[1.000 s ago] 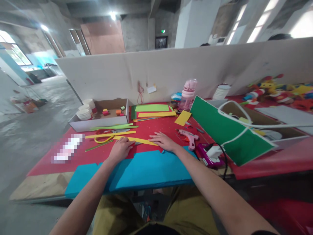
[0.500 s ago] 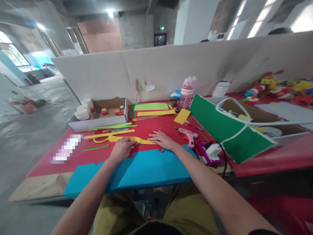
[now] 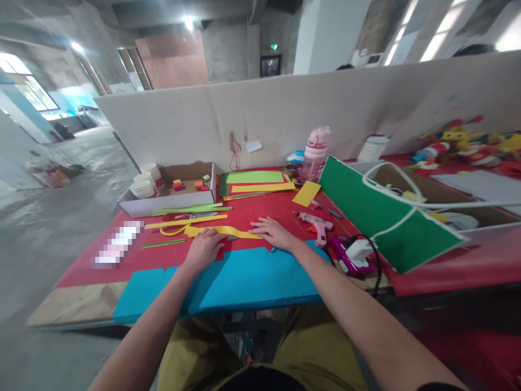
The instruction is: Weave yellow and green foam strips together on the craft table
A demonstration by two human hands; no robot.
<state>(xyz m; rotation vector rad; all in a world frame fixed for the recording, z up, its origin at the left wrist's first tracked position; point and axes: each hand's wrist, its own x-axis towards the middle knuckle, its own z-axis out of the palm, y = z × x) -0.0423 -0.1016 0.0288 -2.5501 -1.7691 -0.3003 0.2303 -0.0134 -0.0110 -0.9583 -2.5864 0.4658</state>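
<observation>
Blue sheet (image 3: pixel 248 277) nearest; left hand (image 3: pixel 202 250) at its far edge, fingers bent over yellow paper strip (image 3: pixel 240 233), grip cannot be told; right hand (image 3: pixel 275 233) flat, fingers spread, tips on strip's right end; strip curves between the hands; pink glue gun (image 3: pixel 319 226) right of right hand; scissors (image 3: pixel 208 214) beyond left hand; white-sided box (image 3: pixel 171 206) farther.

Cups (image 3: pixel 143 189) stand in a box (image 3: pixel 175 203) at back left, a glue gun (image 3: pixel 318 225) lying right of the paper strip (image 3: pixel 235 232)

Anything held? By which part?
Yellow strip: right hand on its right end, left hand nearer its left; gripped or merely pressed, can't tell.
</observation>
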